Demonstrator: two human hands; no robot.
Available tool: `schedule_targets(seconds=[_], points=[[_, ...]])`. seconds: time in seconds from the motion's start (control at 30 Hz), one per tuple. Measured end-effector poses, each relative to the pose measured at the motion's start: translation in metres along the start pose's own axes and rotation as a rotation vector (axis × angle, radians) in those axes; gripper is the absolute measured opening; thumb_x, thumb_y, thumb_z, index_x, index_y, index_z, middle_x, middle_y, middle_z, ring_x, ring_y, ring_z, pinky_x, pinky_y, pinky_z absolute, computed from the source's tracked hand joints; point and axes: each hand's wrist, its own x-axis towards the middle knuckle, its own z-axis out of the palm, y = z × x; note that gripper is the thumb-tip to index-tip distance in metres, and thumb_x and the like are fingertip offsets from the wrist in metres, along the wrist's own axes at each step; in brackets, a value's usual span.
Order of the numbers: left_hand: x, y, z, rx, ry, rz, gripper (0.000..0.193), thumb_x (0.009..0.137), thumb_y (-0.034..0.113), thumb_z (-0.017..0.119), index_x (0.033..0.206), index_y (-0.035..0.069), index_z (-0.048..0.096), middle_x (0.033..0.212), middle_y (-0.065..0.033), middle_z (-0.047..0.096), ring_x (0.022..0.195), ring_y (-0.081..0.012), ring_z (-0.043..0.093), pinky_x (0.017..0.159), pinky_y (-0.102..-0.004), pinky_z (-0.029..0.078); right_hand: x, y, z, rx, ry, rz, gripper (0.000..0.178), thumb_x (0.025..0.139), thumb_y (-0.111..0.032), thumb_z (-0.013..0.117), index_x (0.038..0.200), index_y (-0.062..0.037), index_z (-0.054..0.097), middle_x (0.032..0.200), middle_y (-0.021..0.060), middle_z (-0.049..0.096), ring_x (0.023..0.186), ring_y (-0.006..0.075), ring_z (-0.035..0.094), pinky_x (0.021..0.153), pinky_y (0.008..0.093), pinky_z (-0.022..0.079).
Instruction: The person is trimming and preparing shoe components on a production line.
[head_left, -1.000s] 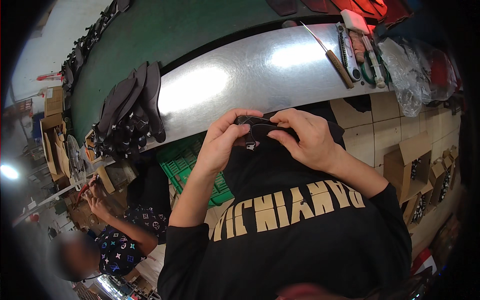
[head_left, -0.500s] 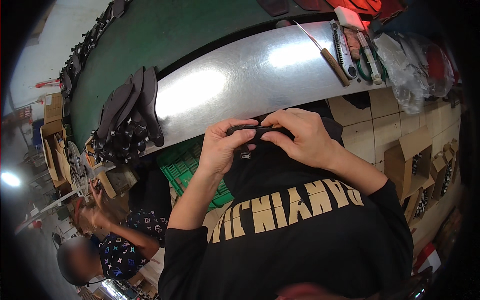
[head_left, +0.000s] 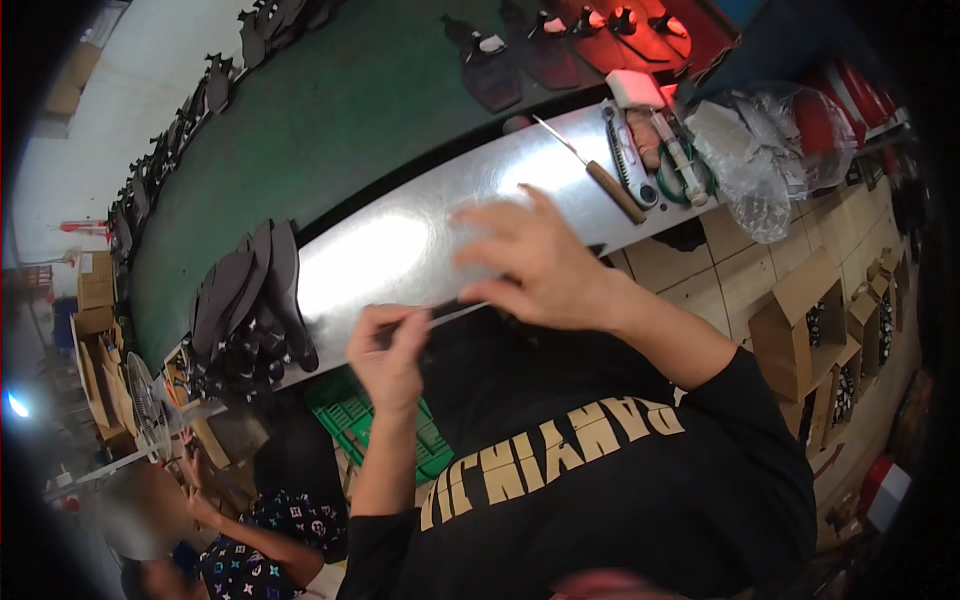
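Note:
My left hand [head_left: 390,355] is closed in a pinch near the front edge of the metal table [head_left: 360,235]. It holds one end of a thin dark shoe sole [head_left: 455,306], seen almost edge-on and partly hidden by the fingers. My right hand [head_left: 535,262] is raised over the table edge, its fingers spread and blurred. The right thumb is close to the sole's other end; whether it touches cannot be made out. A pile of dark soles with straps [head_left: 245,300] lies left of my hands, at the metal table's end.
An awl [head_left: 612,188], a utility knife [head_left: 628,160], a syringe [head_left: 680,160] and a plastic bag [head_left: 750,165] lie at the right. Sandals [head_left: 490,75] rest on the green belt [head_left: 330,120]. A green crate [head_left: 375,425] stands below, a cardboard box [head_left: 800,330] at right. A co-worker sits at left.
My right hand has let go of the sole, opened and lifted away over the metal table. My left hand has moved left and down in the picture. The view has shifted, showing more of the belt.

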Motion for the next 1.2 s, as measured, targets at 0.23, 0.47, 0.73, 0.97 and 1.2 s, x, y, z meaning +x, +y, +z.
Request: schedule_targets(seconds=[0.23, 0.47, 0.73, 0.97, 1.2], points=[[0.012, -0.045, -0.067, -0.318, 0.307, -0.459, 0.039, 0.093, 0.02, 0.052, 0.129, 0.007, 0.055, 0.13, -0.0054, 0.054, 0.109, -0.0185, 0.055, 0.074, -0.0368, 0.054, -0.025, 0.103, -0.017, -0.644, 0.141, 0.359, 0.044, 0.081, -0.01, 0.063, 0.124, -0.0029, 0.054, 0.117, 0.0164, 0.056, 0.103, 0.0343, 0.052, 0.09, 0.0439, 0.042], [0.009, -0.048, -0.056, -0.888, 0.272, -0.877, 0.024, 0.089, 0.021, 0.061, 0.108, 0.006, 0.06, 0.106, -0.0088, 0.065, 0.097, -0.0233, 0.064, 0.075, -0.0338, 0.058, -0.039, 0.106, 0.001, -0.63, 0.151, 0.259, 0.033, 0.081, 0.0, 0.054, 0.113, -0.0018, 0.062, 0.088, 0.0114, 0.058, 0.087, 0.0293, 0.054, 0.077, 0.0407, 0.044], [0.007, -0.025, -0.006, -1.229, 0.265, -0.923, 0.021, 0.082, 0.026, 0.072, 0.098, 0.014, 0.063, 0.095, 0.0011, 0.067, 0.079, -0.013, 0.062, 0.053, -0.0234, 0.046, -0.054, -0.006, 0.04, 0.644, -0.129, 0.38, 0.049, 0.089, 0.001, 0.052, 0.136, -0.0087, 0.05, 0.072, 0.005, 0.061, 0.063, 0.0109, 0.056, 0.063, 0.0248, 0.046], [0.002, -0.022, 0.021, -1.25, 0.105, -0.906, 0.019, 0.086, 0.032, 0.068, 0.092, 0.016, 0.061, 0.079, 0.0045, 0.064, 0.057, -0.0073, 0.051, 0.041, -0.0223, 0.032, -0.051, -0.011, 0.067, 0.946, -0.229, 0.473, 0.063, 0.09, -0.002, 0.053, 0.148, -0.0119, 0.031, 0.064, 0.0025, 0.058, 0.062, 0.0103, 0.057, 0.067, 0.0253, 0.046], [-0.008, -0.028, 0.022, -1.409, 0.061, -0.949, 0.022, 0.088, 0.036, 0.066, 0.087, 0.015, 0.063, 0.077, 0.0015, 0.065, 0.061, -0.0088, 0.055, 0.04, -0.0217, 0.029, -0.057, -0.01, 0.084, 0.671, 0.044, 0.217, 0.042, 0.091, 0.0, 0.051, 0.133, -0.003, 0.052, 0.072, 0.0044, 0.06, 0.066, 0.0081, 0.057, 0.062, 0.0238, 0.045]])
